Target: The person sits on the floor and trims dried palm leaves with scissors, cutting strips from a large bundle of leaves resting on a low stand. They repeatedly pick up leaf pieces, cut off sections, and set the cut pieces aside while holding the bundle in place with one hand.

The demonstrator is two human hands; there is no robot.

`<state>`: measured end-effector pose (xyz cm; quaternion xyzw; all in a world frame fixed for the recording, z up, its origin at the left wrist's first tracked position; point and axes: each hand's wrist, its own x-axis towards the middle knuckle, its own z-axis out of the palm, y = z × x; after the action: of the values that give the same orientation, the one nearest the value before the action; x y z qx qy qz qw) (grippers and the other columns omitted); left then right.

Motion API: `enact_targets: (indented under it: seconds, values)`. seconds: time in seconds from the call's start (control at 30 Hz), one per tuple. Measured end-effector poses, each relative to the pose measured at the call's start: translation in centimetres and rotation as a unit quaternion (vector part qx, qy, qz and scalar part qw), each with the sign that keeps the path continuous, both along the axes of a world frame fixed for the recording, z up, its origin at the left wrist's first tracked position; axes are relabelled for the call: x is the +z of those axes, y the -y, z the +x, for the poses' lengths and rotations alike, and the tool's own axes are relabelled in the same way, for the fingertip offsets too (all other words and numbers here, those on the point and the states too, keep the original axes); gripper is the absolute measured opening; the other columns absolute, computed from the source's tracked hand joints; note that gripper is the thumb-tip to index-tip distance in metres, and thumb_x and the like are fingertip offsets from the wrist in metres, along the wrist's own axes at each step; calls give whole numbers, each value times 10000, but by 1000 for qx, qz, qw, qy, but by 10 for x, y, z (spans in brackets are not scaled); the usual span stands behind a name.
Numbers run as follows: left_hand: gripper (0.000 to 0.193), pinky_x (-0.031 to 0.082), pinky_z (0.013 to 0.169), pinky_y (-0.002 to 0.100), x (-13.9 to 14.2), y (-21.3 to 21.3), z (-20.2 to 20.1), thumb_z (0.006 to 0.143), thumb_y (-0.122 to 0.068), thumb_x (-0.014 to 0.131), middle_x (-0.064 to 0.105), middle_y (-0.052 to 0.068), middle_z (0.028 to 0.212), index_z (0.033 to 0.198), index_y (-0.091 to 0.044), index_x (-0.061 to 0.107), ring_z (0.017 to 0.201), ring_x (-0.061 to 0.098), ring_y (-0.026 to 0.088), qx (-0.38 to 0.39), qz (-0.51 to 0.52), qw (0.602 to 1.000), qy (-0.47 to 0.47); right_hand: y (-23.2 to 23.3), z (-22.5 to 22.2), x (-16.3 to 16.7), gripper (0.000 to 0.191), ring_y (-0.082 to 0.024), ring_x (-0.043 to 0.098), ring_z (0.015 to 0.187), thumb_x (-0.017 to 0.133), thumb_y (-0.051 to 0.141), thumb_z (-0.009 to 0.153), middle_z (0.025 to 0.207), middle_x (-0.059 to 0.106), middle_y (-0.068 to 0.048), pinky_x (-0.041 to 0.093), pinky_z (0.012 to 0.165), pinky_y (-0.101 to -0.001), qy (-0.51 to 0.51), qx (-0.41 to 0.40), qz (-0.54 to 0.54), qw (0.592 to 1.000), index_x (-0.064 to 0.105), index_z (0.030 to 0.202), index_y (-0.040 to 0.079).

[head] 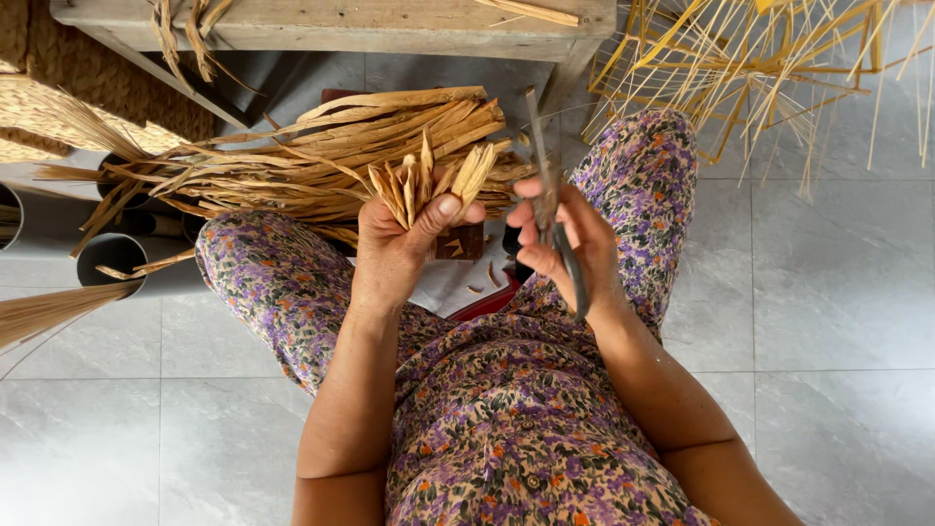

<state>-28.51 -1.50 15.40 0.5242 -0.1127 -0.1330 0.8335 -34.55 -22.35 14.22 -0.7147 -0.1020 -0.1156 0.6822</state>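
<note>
Grey stone floor tiles [838, 292] fill the lower frame; a person sits over them in floral-print clothing [506, 419], knees spread.

Left hand [394, 248], centre frame: closed tight round a small bunch of short tan dried-leaf strips [429, 180], thumb pressed across the front, cut tips fanning upward.

Right hand [565, 244], just beside the left, not touching it: fingers wrapped on a long thin dark metal blade [550, 209], which stands nearly upright, its tip toward the top of the frame and its lower end slanting past the wrist. Edge sits close to the strip tips; whether it touches them, cannot tell.

Judgement on doing this well: keep the bunch pinched low so the tips stay even, hold the thumb below the blade's path, work the edge away from the fingers.

Outward: a large sheaf of long dried brown leaves [321, 156] lies across the left knee, upper centre-left. Small offcuts [482, 282] sit on a pale sheet between the knees. Weathered wooden bench [390, 24] along the top. Yellow cane frame with splayed pale splints [760, 68] upper right. Woven straw mat [88, 78] upper left; grey tubes [112, 258] at the left edge.
</note>
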Motion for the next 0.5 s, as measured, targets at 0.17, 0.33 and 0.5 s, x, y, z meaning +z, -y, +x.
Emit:
enact_targets:
  seconds: [0.17,0.33,0.5]
  values:
    - [277,591,684,263,3,1,-4,1014,-114,675,758,121,965,1249,14,601,799,737,175,-54,18,997,-60,2,5,5,516,-153,649,1010,753,1,973,1172,677,-102,572,917,-326,22,6,144,989,514,1429,34]
    - [286,620,709,277,-5,8,-7,1012,-120,682,717,98,1086,1250,1,580,897,737,152,-120,10,993,-19,-1,3,18,506,-194,670,1115,676,-92,971,1219,667,-137,567,1024,-361,-12,14,186,982,467,1414,37]
    - [290,621,804,291,-15,9,-12,1017,-62,749,694,75,1082,1240,-18,569,896,725,150,-129,-23,991,34,-6,5,22,457,-120,606,855,712,-63,949,1053,672,-113,494,757,-256,-42,-3,206,978,522,1358,9]
